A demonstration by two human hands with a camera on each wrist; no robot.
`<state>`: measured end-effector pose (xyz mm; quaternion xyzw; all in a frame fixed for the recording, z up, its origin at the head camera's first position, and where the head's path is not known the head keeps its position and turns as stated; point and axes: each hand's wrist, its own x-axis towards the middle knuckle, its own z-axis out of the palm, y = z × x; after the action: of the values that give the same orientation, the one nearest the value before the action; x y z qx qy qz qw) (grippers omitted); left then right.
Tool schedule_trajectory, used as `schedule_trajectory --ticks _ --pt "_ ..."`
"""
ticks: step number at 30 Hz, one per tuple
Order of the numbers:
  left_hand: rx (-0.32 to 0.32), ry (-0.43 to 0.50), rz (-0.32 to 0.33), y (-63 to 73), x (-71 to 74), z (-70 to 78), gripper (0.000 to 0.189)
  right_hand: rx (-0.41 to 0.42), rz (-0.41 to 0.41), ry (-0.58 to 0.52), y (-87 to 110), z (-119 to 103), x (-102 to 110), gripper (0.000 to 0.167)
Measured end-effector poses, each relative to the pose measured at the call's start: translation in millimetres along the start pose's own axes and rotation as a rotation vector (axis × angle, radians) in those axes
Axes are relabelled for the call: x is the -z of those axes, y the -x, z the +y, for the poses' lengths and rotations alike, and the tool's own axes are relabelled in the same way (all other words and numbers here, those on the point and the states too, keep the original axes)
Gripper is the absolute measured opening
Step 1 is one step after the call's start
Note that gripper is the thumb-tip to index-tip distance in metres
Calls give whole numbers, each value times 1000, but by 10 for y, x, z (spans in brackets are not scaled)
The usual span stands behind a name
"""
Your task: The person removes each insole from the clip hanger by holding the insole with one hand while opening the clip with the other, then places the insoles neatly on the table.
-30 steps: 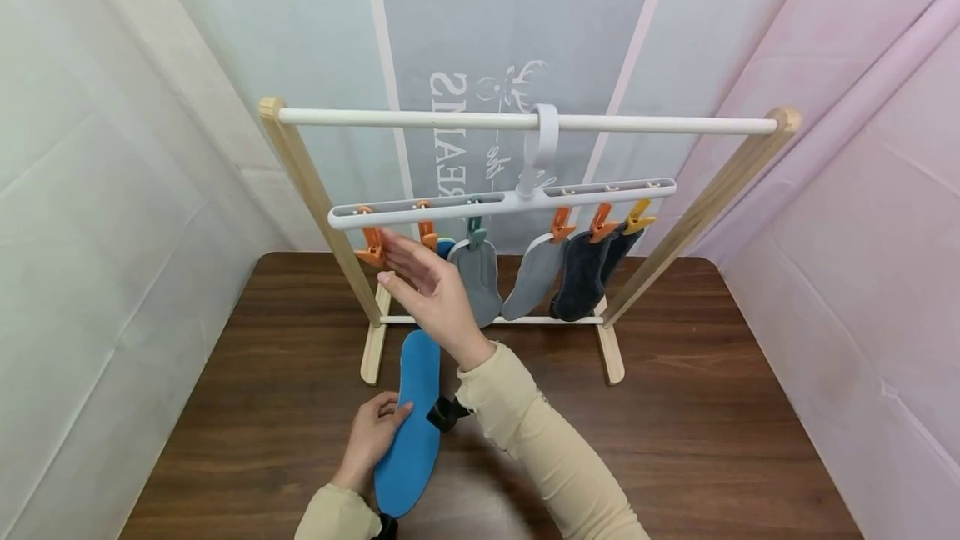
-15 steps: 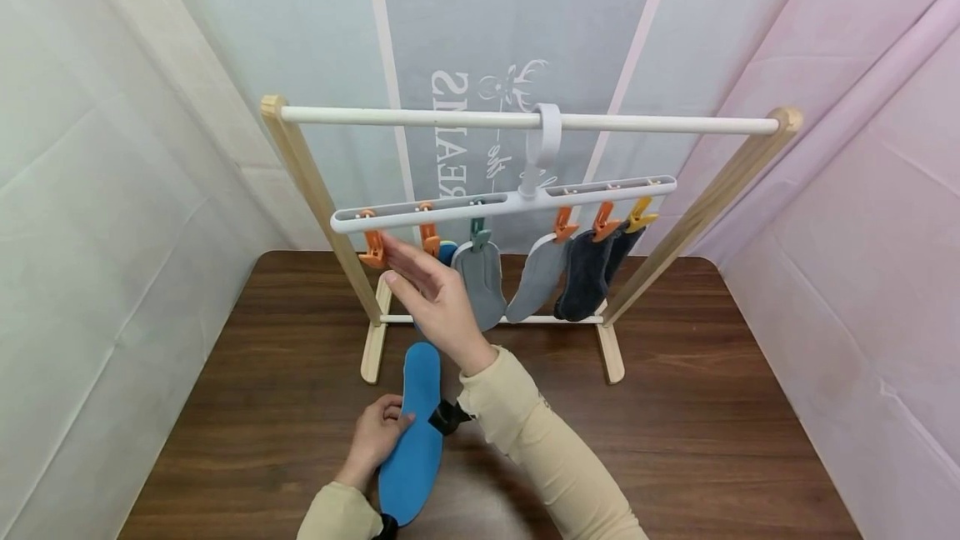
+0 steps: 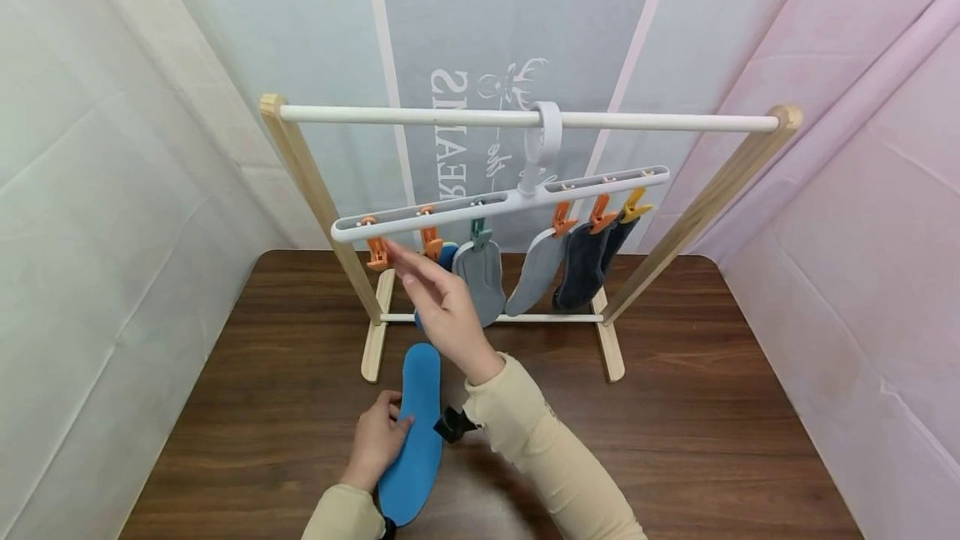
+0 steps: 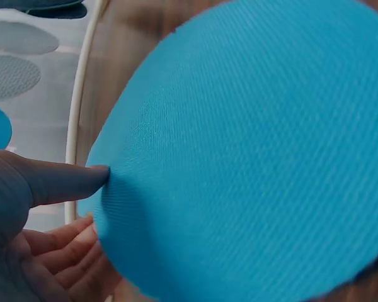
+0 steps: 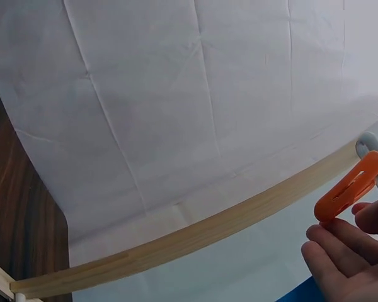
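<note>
My left hand (image 3: 377,438) pinches a blue insole (image 3: 412,440) at its edge, thumb on the face and fingers behind, as the left wrist view shows. The insole stands lengthwise over the table, toe end down toward me. Higher up, my right hand (image 3: 448,300) reaches to the left end of a white hanger (image 3: 442,217). Its fairly straight fingertips touch the lower end of an orange clip (image 5: 346,189) that holds nothing. Beside it, another orange clip (image 3: 431,233) carries a blue insole (image 3: 447,254), mostly hidden behind my right hand.
From the hanger also hang grey insoles (image 3: 480,277) and dark insoles (image 3: 581,265), on green, orange and yellow clips. The hanger hooks over the white bar (image 3: 420,116) of a wooden rack (image 3: 678,227). Beneath lies the brown table (image 3: 697,407), with fabric walls around.
The hanger has turned a little, its left end lower and its right end higher in view. My right fingers shifted slightly right and down, thumb nearer the fingers. The held insole sank slightly.
</note>
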<state>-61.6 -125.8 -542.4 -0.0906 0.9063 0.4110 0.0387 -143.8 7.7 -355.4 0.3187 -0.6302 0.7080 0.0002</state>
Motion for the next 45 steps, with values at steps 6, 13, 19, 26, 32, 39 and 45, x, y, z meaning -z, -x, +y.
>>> schedule_trajectory --ticks 6,13,19,26,32,39,45 --pt "-55 -218 44 26 6 70 39 126 15 248 65 -27 7 39" --pt "-75 -270 55 40 -10 83 39 276 96 488 112 -21 8 32" --pt "-85 -261 76 38 -3 77 35 276 122 424 130 -21 61 26" --pt "-106 -192 107 -24 58 120 23 249 156 290 155 -21 205 21" --pt "-118 -133 124 -101 125 211 23 236 202 219 200 -8 318 19" --pt "-286 19 178 -203 221 389 35 234 280 162 236 34 420 18" --pt "-325 57 210 -317 314 582 51 226 305 133 249 45 459 21"
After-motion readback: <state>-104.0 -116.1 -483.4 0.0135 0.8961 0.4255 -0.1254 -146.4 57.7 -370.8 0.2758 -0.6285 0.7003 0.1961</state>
